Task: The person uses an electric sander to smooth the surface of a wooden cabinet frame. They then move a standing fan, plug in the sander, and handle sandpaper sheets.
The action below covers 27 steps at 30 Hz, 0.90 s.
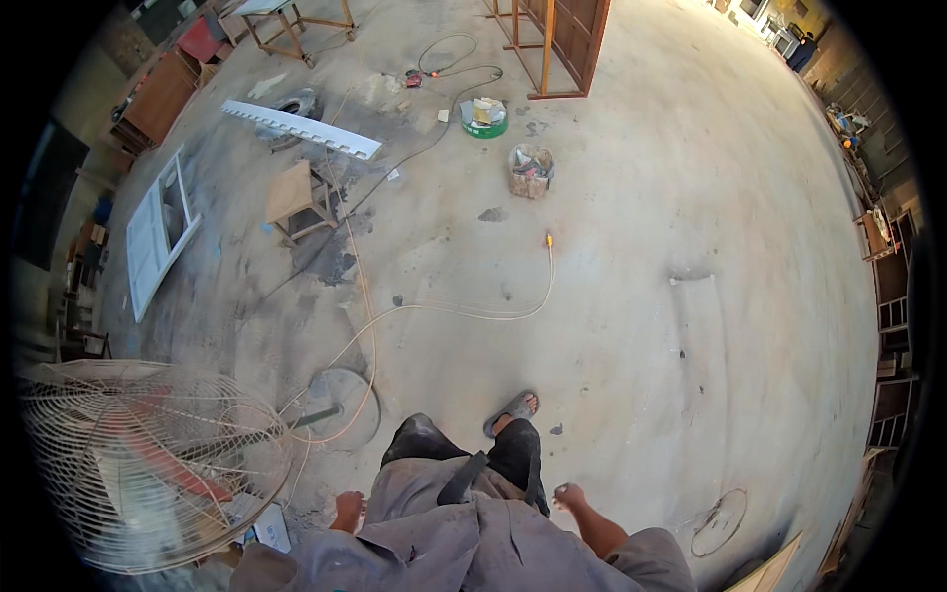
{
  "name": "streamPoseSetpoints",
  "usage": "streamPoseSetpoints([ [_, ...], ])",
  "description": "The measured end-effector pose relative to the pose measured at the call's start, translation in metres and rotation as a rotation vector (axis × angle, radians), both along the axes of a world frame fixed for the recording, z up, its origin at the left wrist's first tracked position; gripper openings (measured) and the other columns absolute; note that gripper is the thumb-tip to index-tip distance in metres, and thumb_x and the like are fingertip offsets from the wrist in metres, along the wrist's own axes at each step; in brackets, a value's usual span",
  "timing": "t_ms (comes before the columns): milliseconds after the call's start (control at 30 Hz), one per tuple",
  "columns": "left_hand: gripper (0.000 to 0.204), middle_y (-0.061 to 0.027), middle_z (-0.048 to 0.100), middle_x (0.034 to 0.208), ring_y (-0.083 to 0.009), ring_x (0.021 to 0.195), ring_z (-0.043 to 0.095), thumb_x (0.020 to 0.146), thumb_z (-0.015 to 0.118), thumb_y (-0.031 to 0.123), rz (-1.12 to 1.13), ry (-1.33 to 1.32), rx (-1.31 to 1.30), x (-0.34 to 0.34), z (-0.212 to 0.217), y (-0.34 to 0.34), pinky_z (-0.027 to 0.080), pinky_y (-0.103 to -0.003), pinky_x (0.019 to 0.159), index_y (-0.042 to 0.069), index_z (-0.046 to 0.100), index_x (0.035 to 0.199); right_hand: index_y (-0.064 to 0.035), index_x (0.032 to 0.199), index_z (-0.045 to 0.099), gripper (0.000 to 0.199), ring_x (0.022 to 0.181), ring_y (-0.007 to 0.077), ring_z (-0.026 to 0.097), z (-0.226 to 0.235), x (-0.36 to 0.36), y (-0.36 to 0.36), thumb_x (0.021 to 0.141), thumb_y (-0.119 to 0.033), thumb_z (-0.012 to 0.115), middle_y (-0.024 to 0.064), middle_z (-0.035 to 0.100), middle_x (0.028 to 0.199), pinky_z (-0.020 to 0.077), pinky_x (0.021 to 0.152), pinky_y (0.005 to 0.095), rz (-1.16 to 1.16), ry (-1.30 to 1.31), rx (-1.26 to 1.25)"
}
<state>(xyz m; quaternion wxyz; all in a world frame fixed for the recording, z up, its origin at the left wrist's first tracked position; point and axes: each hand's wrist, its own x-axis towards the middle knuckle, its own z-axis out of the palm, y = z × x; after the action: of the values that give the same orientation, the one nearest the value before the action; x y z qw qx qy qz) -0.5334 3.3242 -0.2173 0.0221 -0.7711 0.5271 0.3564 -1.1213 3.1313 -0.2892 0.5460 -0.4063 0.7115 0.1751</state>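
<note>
Person [473, 538] stands on concrete floor [631, 375] — caged fan [163, 464] at lower left.
Left hand [347, 511] nearest the fan; right hand [569, 496], lower middle, beside dark trousers [525, 459], fingers seemingly curled — cannot tell whether either grips anything. Pale cable [473, 314] loops over the fan's round base [340, 405], ending at yellow connector [549, 240] near centre.

Left hand [348, 511] partly hidden by shirt [424, 543]; wooden furniture [578, 44] cut off above.
</note>
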Motion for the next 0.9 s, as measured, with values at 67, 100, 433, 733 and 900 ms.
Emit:
streamPoseSetpoints([
  [67, 0.019, -0.0135, 0.067, 0.077, -0.0238, 0.074, 0.066, 0.089, 0.055, 0.021, -0.101, -0.216, 0.148, -0.026, -0.016, -0.007, 0.052, -0.041, 0.068, 0.010, 0.072, 0.090, -0.0038, 0.089, 0.072, 0.027, 0.086, 0.0400, 0.068, -0.009, -0.023, -0.118, 0.079, -0.026, 0.060, 0.0232, 0.070, 0.090, 0.0552, 0.080, 0.0434, 0.310, 0.177, -0.327],
  [100, 0.018, -0.0145, 0.068, 0.080, -0.0247, 0.077, 0.065, 0.088, 0.058, 0.022, -0.073, -0.228, 0.209, -0.040, -0.020, -0.025, 0.051, -0.040, 0.073, 0.011, 0.073, 0.090, -0.0042, 0.094, 0.071, 0.029, 0.093, 0.0414, 0.067, 0.010, -0.019, -0.189, 0.080, -0.024, 0.057, 0.0240, 0.069, 0.094, 0.0543, 0.082, 0.0455, 0.416, 0.185, -0.295],
  [433, 0.037, -0.0137, 0.066, 0.099, -0.0192, 0.087, 0.064, 0.091, 0.060, 0.029, 1.017, 0.624, 0.215, -0.104, -0.022, -0.379, 0.051, -0.032, 0.077, -0.002, 0.059, 0.112, -0.0034, 0.103, 0.066, 0.030, 0.099, 0.0434, 0.065, -0.009, 0.086, -0.528, 0.088, -0.025, 0.051, 0.0266, 0.067, 0.102, 0.0527, 0.086, 0.0496, 0.263, 0.237, -0.523],
  [733, 0.064, -0.0254, 0.057, 0.125, -0.0386, 0.115, 0.058, 0.086, 0.066, 0.035, 0.458, -0.038, 0.298, -0.152, -0.107, -0.522, 0.046, -0.046, 0.098, -0.001, 0.047, 0.136, -0.0041, 0.106, 0.066, 0.031, 0.101, 0.0399, 0.065, -0.239, 0.119, -0.593, 0.085, -0.024, 0.055, 0.0229, 0.068, 0.104, 0.0524, 0.089, 0.0464, 0.241, 0.156, -0.356],
  [900, 0.053, -0.0209, 0.060, 0.118, -0.0385, 0.109, 0.059, 0.083, 0.069, 0.026, 0.550, -0.093, 0.161, -0.148, -0.122, -0.528, 0.048, -0.045, 0.092, 0.000, 0.054, 0.127, -0.0069, 0.104, 0.067, 0.026, 0.100, 0.0387, 0.065, -0.363, 0.136, -0.647, 0.086, -0.023, 0.059, 0.0202, 0.069, 0.105, 0.0526, 0.088, 0.0465, 0.207, 0.291, -0.377],
])
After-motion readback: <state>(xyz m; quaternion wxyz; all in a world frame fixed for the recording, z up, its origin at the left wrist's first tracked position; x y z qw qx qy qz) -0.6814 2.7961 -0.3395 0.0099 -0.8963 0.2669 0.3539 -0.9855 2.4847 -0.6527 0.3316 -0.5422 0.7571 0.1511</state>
